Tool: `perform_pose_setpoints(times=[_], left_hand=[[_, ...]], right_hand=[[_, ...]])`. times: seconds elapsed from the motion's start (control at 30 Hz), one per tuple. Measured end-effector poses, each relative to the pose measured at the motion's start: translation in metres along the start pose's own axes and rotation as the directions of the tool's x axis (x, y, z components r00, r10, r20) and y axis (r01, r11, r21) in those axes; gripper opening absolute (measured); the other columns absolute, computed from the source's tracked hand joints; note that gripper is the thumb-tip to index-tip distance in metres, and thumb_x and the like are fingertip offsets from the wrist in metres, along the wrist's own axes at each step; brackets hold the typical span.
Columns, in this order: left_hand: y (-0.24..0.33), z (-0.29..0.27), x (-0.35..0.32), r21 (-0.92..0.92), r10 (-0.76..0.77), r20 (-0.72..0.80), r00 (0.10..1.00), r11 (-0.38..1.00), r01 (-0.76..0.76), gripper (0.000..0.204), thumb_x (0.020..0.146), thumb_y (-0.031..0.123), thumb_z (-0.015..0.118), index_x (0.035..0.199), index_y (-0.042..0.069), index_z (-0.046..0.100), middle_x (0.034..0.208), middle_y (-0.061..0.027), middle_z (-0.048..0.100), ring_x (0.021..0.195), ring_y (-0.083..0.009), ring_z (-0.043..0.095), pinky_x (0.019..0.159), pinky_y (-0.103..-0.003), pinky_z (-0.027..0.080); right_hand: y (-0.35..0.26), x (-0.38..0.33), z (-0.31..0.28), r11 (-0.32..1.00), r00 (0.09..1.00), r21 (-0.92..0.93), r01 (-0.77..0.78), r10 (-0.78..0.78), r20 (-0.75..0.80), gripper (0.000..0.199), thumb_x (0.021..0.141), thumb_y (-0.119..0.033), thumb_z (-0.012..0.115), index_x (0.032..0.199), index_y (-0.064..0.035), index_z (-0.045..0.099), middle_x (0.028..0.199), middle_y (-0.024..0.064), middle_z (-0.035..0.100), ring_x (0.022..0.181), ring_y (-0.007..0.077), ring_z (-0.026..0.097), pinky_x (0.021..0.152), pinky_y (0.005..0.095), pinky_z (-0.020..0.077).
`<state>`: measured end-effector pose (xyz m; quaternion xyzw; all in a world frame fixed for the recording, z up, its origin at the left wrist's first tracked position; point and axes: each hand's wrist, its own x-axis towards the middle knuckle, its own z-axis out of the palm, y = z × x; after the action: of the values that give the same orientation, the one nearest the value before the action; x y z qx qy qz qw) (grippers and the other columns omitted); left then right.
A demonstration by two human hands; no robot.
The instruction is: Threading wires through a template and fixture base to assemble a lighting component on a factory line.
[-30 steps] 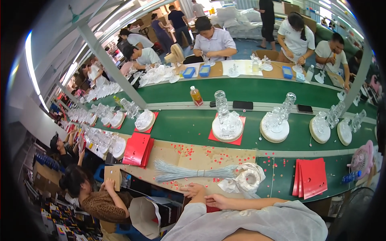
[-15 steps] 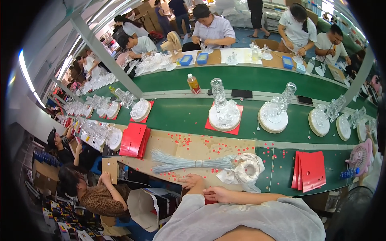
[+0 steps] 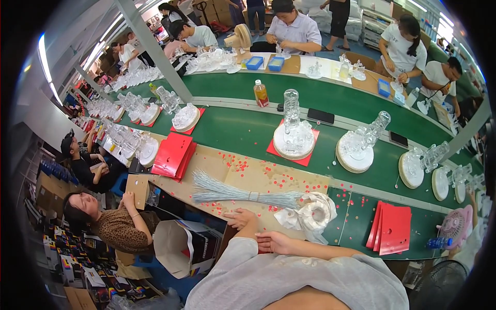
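Both hands rest empty at the near edge of the brown worktop [image 3: 243, 175]: the left hand [image 3: 238, 218] lies flat with fingers loosely spread, the right hand [image 3: 273, 242] sits just behind it, fingers together and holding nothing. Just beyond them lies a tied bundle of thin silvery wires [image 3: 232, 192], its loose ends fanned toward the person's left, and beside it on the right a crumpled white wrap with a tape roll [image 3: 311, 214]. To pull wires cleanly, I judge it best to pin the tied middle with one hand and draw from the fanned end. Small red dots litter the board. Farther off, stacks of red cards [image 3: 174, 154] flank green conveyor belts [image 3: 243, 132] carrying clear glass ornaments on round bases [image 3: 293, 135], with seated workers beyond.
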<state>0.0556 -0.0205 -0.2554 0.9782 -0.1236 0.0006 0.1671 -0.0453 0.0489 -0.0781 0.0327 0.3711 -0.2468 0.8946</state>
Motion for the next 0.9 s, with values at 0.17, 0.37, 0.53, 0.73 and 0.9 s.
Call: perform_pose_setpoints(times=[0.17, 0.37, 0.53, 0.73, 0.9], left_hand=[[0.017, -0.004, 0.007, -0.008, -0.006, 0.008, 1.000, 1.000, 0.006, 0.067, 0.099, 0.043, 0.051, 0.157, 0.016, 0.035, 0.129, -0.0273, 0.052, 0.109, -0.0430, 0.059, 0.085, -0.056, 0.050], [0.031, 0.000, 0.007, -0.011, -0.011, 0.030, 0.999, 1.000, 0.012, 0.067, 0.099, 0.043, 0.051, 0.158, 0.017, 0.034, 0.128, -0.0260, 0.052, 0.109, -0.0420, 0.059, 0.085, -0.056, 0.050], [0.034, 0.005, 0.009, -0.002, -0.013, 0.048, 0.999, 1.000, 0.013, 0.067, 0.099, 0.042, 0.051, 0.158, 0.018, 0.033, 0.127, -0.0250, 0.052, 0.109, -0.0413, 0.059, 0.084, -0.055, 0.050], [0.039, 0.006, 0.018, -0.002, -0.026, 0.065, 0.998, 1.000, 0.026, 0.067, 0.099, 0.042, 0.051, 0.159, 0.019, 0.032, 0.126, -0.0237, 0.051, 0.108, -0.0404, 0.059, 0.083, -0.054, 0.050], [0.043, 0.005, 0.029, 0.016, 0.005, 0.084, 0.996, 1.000, -0.006, 0.067, 0.099, 0.042, 0.051, 0.159, 0.020, 0.031, 0.125, -0.0227, 0.051, 0.108, -0.0396, 0.059, 0.083, -0.054, 0.050]], right_hand=[[0.005, 0.010, -0.014, 0.998, 0.999, -0.036, 0.045, -0.044, 0.020, 0.019, 0.091, -0.026, 0.077, 0.098, -0.0113, 0.067, 0.097, 0.0000, 0.068, 0.088, 0.0117, 0.062, 0.081, 0.0261, 0.0502], [0.004, 0.009, -0.021, 0.996, 0.999, -0.088, 0.024, -0.021, 0.042, 0.019, 0.091, -0.028, 0.078, 0.094, -0.0132, 0.067, 0.089, -0.0030, 0.068, 0.077, 0.0076, 0.061, 0.070, 0.0234, 0.0482], [-0.002, 0.004, -0.018, 0.981, 0.997, -0.190, -0.032, 0.044, 0.060, 0.025, 0.091, -0.035, 0.077, 0.096, -0.0128, 0.067, 0.091, -0.0019, 0.069, 0.078, 0.0092, 0.062, 0.070, 0.0235, 0.0485], [0.005, -0.002, -0.002, 0.994, 0.998, -0.108, -0.035, 0.030, -0.051, 0.031, 0.091, -0.036, 0.076, 0.107, -0.0114, 0.067, 0.095, 0.0006, 0.069, 0.084, 0.0133, 0.065, 0.069, 0.0242, 0.0484], [0.002, 0.009, -0.032, 0.979, 0.993, -0.166, 0.115, -0.107, 0.056, 0.020, 0.098, -0.029, 0.068, 0.106, -0.0103, 0.068, 0.095, 0.0018, 0.071, 0.084, 0.0109, 0.066, 0.078, 0.0263, 0.0514]])
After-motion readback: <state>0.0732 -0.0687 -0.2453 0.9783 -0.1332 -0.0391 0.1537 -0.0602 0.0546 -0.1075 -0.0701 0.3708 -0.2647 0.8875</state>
